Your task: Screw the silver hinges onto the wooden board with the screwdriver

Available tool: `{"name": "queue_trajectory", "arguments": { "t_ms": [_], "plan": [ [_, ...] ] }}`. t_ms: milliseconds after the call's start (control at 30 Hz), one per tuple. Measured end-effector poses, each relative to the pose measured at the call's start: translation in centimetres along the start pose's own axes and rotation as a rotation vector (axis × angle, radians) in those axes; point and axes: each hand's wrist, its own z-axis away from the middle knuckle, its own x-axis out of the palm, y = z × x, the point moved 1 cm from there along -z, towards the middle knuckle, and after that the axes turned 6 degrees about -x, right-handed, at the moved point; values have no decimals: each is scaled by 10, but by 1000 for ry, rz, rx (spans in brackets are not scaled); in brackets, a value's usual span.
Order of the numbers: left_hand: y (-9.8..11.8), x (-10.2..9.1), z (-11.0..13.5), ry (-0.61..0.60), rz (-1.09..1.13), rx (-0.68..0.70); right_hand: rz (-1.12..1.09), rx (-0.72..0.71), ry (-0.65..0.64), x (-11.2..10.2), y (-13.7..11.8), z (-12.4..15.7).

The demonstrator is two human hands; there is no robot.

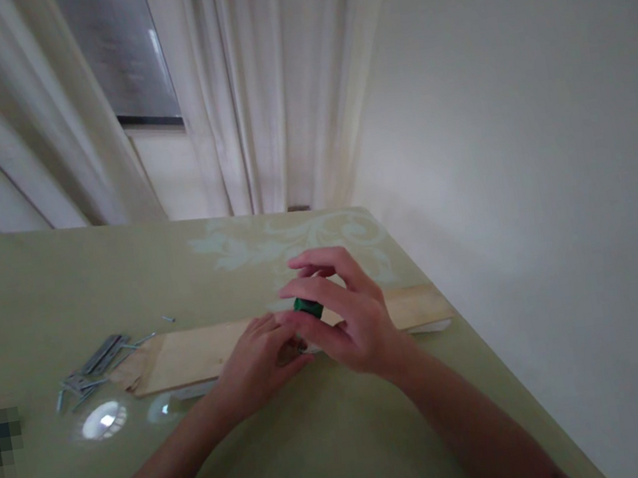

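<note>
A long pale wooden board point(189, 355) lies flat across the table. Over its middle, my right hand point(343, 312) has thumb and index finger around a dark green handle point(308, 307), which looks like a screwdriver's, seen from its end. The other fingers of that hand are lifted and bent. My left hand point(261, 353) rests on the board just left of the handle, its fingers curled and its thumb reaching right. A small glint of metal shows between the two hands. What the left fingertips pinch is hidden, as is the tool's tip.
Grey metal hinges point(105, 353) and several loose screws point(60, 401) lie by the board's left end. One screw point(169, 319) sits apart, behind the board. The green table's point(351, 444) right edge runs beside a white wall point(553, 153); curtains point(245, 81) hang behind.
</note>
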Motion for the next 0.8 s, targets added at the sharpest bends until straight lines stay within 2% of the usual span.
{"name": "queue_trajectory", "arguments": {
  "t_ms": [100, 167, 233, 367, 433, 667, 733, 800],
  "plan": [
    [1, -1, -1, -9, -10, -1, -184, 17, -266, -19, -1, -3],
    [2, -2, -2, -7, -18, 12, -276, 65, -348, -24, 1, -3],
    [2, -2, -2, -14, -17, 13, -276, 84, -341, -21, 5, -2],
    [2, -2, -1, -22, -6, 2, -23, 92, -131, -3, 12, 1],
    [3, -3, -2, -14, -1, 4, 43, 97, -85, -3, 12, -1],
    [5, -7, -2, -50, -2, -20, -230, 87, -349, -39, 2, -6],
    [3, -5, -2, -35, -4, -18, -183, 76, -330, -35, 4, -4],
    [0, -2, -2, -33, 2, -11, -29, 58, -237, -21, 6, 0]
  ]
}}
